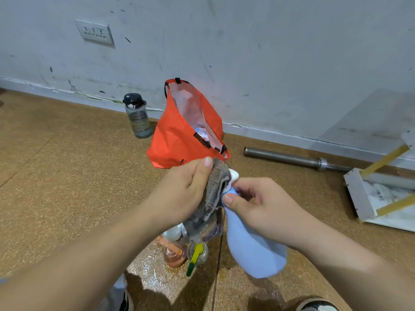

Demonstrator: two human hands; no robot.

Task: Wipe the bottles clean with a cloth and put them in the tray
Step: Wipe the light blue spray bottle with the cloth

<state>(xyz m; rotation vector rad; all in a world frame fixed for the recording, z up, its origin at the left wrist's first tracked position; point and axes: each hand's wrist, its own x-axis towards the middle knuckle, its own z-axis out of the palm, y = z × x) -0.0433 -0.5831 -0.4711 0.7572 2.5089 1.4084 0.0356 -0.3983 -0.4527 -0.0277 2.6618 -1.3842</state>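
Wiping the blue bottle (253, 248) at its cap: my left hand (182, 194) grips the cloth (215, 198), my right hand (267, 207) pinches the neck; next, probably, the body below my fingers.

Black tag (202, 139), orange bag (173, 140), 12 o'clock: "COLLECTION" is made out; the line above is blurred.
Water bottle (138, 118), 11 o'clock: printed markings, unreadable.
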